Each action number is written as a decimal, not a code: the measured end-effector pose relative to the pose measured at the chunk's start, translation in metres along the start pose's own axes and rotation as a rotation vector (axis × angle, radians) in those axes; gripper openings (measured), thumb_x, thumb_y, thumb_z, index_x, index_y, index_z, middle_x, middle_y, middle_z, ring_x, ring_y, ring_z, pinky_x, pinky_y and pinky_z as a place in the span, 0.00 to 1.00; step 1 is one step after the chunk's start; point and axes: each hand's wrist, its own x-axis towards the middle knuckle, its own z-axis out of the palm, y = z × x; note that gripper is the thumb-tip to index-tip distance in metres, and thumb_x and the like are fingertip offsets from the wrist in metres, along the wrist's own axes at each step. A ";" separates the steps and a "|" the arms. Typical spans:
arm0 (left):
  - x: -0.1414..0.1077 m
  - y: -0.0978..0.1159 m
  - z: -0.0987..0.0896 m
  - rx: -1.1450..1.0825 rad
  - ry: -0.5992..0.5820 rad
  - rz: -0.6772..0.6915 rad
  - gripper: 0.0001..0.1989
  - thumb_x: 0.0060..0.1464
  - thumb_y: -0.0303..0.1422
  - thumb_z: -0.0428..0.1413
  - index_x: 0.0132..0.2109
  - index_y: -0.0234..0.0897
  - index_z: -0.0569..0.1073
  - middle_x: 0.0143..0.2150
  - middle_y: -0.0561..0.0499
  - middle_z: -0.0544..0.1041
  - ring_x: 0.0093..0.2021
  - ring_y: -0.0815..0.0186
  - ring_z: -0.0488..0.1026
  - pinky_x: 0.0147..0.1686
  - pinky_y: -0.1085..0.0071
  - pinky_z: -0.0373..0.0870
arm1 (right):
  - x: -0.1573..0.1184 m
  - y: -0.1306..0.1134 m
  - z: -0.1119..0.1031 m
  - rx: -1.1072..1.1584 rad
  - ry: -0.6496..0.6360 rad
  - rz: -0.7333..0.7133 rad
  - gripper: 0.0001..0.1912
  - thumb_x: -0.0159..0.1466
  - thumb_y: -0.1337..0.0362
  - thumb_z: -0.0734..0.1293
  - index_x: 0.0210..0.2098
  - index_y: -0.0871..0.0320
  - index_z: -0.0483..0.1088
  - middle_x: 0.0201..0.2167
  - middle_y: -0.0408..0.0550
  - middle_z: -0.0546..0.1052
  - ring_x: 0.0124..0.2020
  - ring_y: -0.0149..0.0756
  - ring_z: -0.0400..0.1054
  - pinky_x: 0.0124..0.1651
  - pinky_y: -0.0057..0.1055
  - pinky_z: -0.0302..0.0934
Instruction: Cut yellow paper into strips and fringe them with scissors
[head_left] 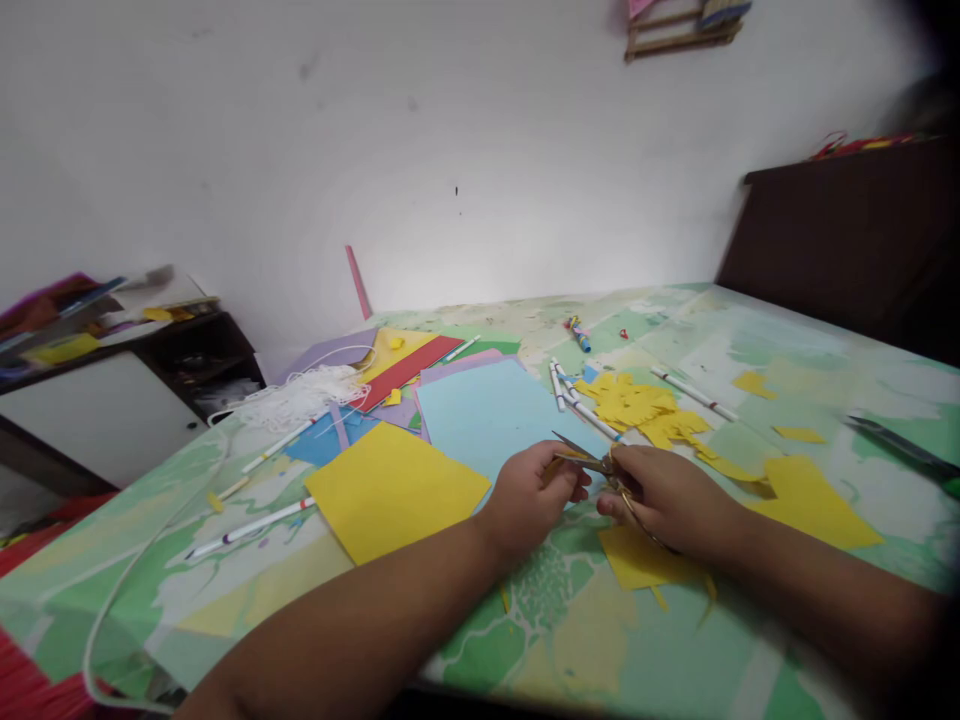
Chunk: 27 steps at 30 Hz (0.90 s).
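My right hand (671,500) is closed around a pair of scissors (591,462) with gold-coloured handles, their blades parted and pointing left. Close to the blades, the fingers of my left hand (531,498) are pinched together; what they hold is too small and hidden to make out. Below my right hand lies a yellow paper piece (637,562) with thin strips near it. A yellow sheet (397,490) is left of my left hand, and a light blue sheet (480,405) lies behind it.
Yellow paper cuttings (634,402) and several white markers (694,393) lie beyond my right hand. Another pair of scissors (900,445) is at the right. White string (307,395) is heaped at left on the patterned tablecloth (495,640). A wall stands behind.
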 end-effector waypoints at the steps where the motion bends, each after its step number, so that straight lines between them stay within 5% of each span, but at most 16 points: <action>1: 0.000 0.000 0.000 0.004 -0.001 0.004 0.06 0.48 0.30 0.47 0.31 0.34 0.68 0.24 0.53 0.70 0.25 0.73 0.67 0.30 0.75 0.64 | 0.000 0.000 0.000 -0.001 0.001 0.000 0.15 0.53 0.51 0.58 0.23 0.57 0.58 0.21 0.45 0.66 0.23 0.31 0.57 0.24 0.26 0.44; 27: 0.000 0.001 0.000 -0.106 0.018 -0.117 0.11 0.48 0.37 0.49 0.29 0.32 0.67 0.26 0.50 0.71 0.25 0.73 0.68 0.29 0.74 0.66 | 0.001 0.003 0.000 -0.019 -0.013 0.089 0.19 0.51 0.47 0.59 0.19 0.56 0.58 0.18 0.43 0.66 0.20 0.30 0.56 0.22 0.26 0.42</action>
